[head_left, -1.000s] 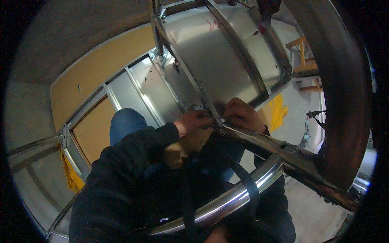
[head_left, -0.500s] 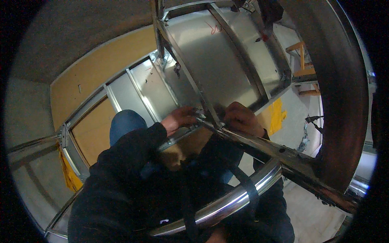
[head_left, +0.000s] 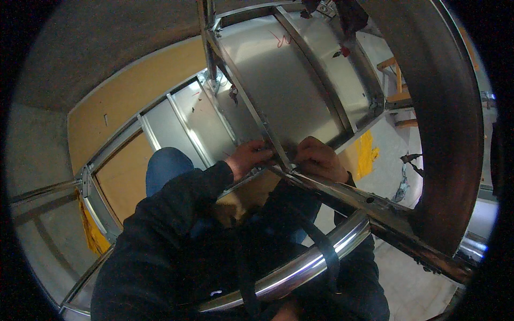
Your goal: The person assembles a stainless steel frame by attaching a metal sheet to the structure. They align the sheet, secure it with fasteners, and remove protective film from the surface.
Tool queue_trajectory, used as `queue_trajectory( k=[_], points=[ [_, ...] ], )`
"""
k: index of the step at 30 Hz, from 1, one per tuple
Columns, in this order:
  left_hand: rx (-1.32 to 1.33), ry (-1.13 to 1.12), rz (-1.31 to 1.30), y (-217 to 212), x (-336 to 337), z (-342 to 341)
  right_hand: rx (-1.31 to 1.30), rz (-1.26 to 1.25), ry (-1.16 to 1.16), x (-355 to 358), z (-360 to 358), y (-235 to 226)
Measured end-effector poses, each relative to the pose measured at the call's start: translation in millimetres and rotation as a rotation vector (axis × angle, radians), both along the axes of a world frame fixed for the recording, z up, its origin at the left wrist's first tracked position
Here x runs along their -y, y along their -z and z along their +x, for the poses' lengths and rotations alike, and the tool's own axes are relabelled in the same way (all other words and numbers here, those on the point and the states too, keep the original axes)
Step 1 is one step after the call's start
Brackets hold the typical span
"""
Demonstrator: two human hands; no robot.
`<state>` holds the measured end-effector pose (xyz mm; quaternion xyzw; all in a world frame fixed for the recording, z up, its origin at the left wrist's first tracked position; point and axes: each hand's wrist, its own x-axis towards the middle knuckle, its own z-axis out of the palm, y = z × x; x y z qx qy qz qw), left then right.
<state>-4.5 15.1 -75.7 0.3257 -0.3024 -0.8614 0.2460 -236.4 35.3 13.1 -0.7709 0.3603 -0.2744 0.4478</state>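
My left hand (head_left: pixel 247 159) grips the lower edge of a thin metal stud (head_left: pixel 243 99) where it meets a cross rail, fingers curled round the metal. My right hand (head_left: pixel 320 159) rests on the same joint just to the right, fingers bent over the rail (head_left: pixel 342 193). The two hands sit close together, one on each side of the stud. Behind them stands a grey sheet-metal panel (head_left: pixel 292 91) set in a frame of studs. My dark sleeves and a blue-trousered knee (head_left: pixel 166 166) lie below the hands.
A shiny curved metal tube (head_left: pixel 300 265) with a black strap crosses in front of my body. A thick dark curved bar (head_left: pixel 447 123) fills the right side. Tan board panels (head_left: pixel 139 101) and metal framing lie at left. Yellow patches (head_left: pixel 365 152) mark the floor at right.
Both hands have shifted slightly along the joint and spread a little apart; the view has tilted a bit, so the panel sits lower in the picture.
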Motion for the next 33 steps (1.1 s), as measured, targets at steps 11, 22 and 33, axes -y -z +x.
queue_trajectory(
  k=[11,22,33],
  points=[
    [0.314,0.346,-0.362,30,29,-7,0.005,-0.057,-0.014,1,2,8],
    [-0.212,-0.135,0.078,-7,37,8,-0.029,-0.190,-0.080,-6,1,7],
    [-0.058,-0.201,-0.060,-10,34,2,0.048,-0.104,-0.018,-9,8,3]
  ],
)
